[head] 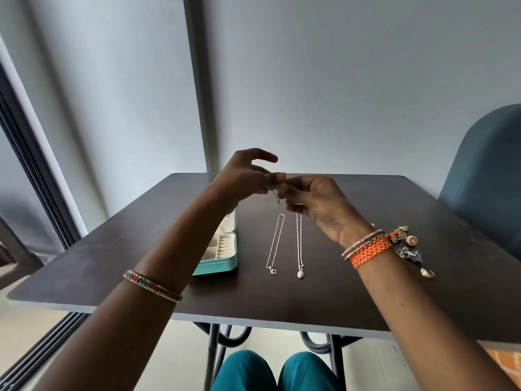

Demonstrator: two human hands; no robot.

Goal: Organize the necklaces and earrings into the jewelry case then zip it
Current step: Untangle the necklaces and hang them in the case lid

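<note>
Both hands are raised above the table's far middle and meet at a small silver piece of jewelry (275, 196) that hangs between the fingertips. My left hand (243, 180) pinches its top; my right hand (315, 204) pinches it from the right. Whether the piece is an earring or a short chain is unclear. Two silver necklaces lie stretched out on the table: the left necklace (275, 244) and the right necklace (299, 246) with an oval pendant at its near end. The turquoise jewelry case (222, 263) lies open on the left, partly hidden by my left forearm, showing cream compartments.
The dark wooden table (394, 277) ends close to my knees. A blue chair (487, 176) stands at the right side. A grey wall rises behind the table and a window frame runs along the left.
</note>
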